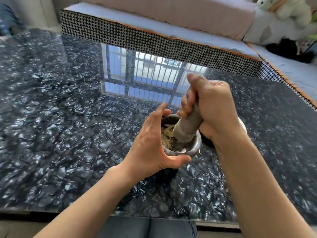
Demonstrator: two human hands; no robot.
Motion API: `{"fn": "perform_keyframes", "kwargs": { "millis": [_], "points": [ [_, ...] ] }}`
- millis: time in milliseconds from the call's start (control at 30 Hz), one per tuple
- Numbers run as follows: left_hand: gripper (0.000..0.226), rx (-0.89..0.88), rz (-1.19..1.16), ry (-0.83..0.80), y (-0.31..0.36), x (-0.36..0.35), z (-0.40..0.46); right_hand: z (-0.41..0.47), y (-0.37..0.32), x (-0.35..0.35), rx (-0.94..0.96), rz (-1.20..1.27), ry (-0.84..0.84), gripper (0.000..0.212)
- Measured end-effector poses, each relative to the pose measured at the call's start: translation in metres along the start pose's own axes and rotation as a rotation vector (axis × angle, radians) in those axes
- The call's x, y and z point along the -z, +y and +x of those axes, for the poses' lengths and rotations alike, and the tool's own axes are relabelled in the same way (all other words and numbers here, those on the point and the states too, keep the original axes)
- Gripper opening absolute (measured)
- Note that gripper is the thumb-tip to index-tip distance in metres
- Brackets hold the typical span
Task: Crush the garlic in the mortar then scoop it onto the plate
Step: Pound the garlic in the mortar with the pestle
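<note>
A small grey stone mortar (194, 145) stands on the dark marbled table (68, 134). Pale crushed garlic (167, 134) lies inside it, on the left of the bowl. My left hand (151, 143) cups the mortar's left side, thumb curled under its near rim. My right hand (211, 107) is wrapped around a thick grey stone pestle (187, 129), whose wide end is down inside the mortar beside the garlic. A sliver of a white plate (243, 126) shows behind my right wrist, mostly hidden.
The glossy table mirrors a barred window (145, 73) just beyond the mortar. A sofa with a houndstooth edge (154, 42) borders the table's far and right sides. A plush toy (283, 9) sits at the top right. My lap (149, 227) is at the near edge.
</note>
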State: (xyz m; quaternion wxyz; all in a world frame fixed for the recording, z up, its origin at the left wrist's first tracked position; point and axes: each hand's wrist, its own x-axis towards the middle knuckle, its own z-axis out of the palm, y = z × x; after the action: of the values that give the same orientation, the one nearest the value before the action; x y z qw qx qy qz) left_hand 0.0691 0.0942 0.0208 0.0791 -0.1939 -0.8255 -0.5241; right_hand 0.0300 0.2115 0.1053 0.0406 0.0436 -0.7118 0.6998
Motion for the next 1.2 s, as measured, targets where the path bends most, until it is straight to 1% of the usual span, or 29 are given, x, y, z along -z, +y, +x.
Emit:
{"fn": "perform_keyframes", "kwargs": {
  "millis": [67,133,200,267,333,433,500,600,633,667,733,767,800,867,933,1000,1100,1200],
  "points": [
    [0.118,0.009,-0.001,0.0,0.001,0.0,0.0,-0.003,0.008,-0.005,-0.013,-0.081,-0.027,0.064],
    [0.118,0.012,-0.002,-0.014,0.002,0.0,-0.001,-0.005,0.023,-0.015,-0.067,-0.15,-0.03,0.062],
    [0.12,0.014,-0.003,-0.02,0.002,0.0,-0.001,-0.003,0.022,-0.017,-0.085,-0.134,-0.016,0.062],
    [0.122,0.008,-0.006,-0.023,0.002,0.0,-0.001,0.0,0.009,-0.011,-0.045,-0.084,0.021,0.065],
    [0.122,-0.003,-0.002,-0.022,0.002,-0.001,-0.001,-0.001,0.006,-0.005,-0.004,-0.039,0.013,0.065],
    [0.119,0.008,-0.005,-0.022,0.002,-0.001,0.0,-0.009,0.026,-0.014,-0.008,-0.168,-0.019,0.063],
    [0.117,0.005,-0.007,-0.012,0.002,-0.001,0.001,-0.006,0.028,-0.019,-0.031,-0.188,-0.023,0.064],
    [0.12,0.007,0.0,-0.025,0.001,-0.002,0.001,0.0,0.008,-0.015,0.021,-0.063,0.047,0.065],
    [0.121,0.011,0.0,-0.024,0.001,-0.002,0.0,0.002,0.006,-0.013,0.052,0.022,0.053,0.064],
    [0.122,0.021,-0.008,-0.019,0.001,-0.002,0.0,0.0,0.007,-0.014,0.096,0.05,0.053,0.063],
    [0.118,0.046,-0.036,-0.016,0.003,-0.002,0.001,-0.008,0.022,-0.022,0.144,-0.081,0.066,0.06],
    [0.116,0.052,-0.041,-0.011,0.002,-0.001,0.001,-0.011,0.027,-0.026,0.135,-0.15,0.066,0.06],
    [0.118,0.057,-0.037,-0.004,0.003,-0.001,0.001,-0.011,0.029,-0.026,0.096,-0.153,0.055,0.061],
    [0.12,0.064,-0.03,-0.01,0.003,-0.001,0.0,-0.008,0.021,-0.019,0.033,-0.053,0.069,0.066],
    [0.12,0.058,-0.023,-0.01,0.003,-0.002,-0.001,-0.003,0.008,-0.008,0.059,0.062,0.127,0.066],
    [0.122,0.055,-0.001,-0.015,0.002,-0.002,-0.001,-0.001,0.01,-0.004,0.091,0.146,0.134,0.065],
    [0.123,0.048,0.001,-0.019,0.001,-0.002,0.0,-0.008,0.028,-0.016,0.03,0.058,0.096,0.067],
    [0.123,0.036,0.012,-0.025,0.0,-0.001,-0.001,-0.006,0.02,-0.013,0.004,0.08,0.095,0.067]
  ]
}}
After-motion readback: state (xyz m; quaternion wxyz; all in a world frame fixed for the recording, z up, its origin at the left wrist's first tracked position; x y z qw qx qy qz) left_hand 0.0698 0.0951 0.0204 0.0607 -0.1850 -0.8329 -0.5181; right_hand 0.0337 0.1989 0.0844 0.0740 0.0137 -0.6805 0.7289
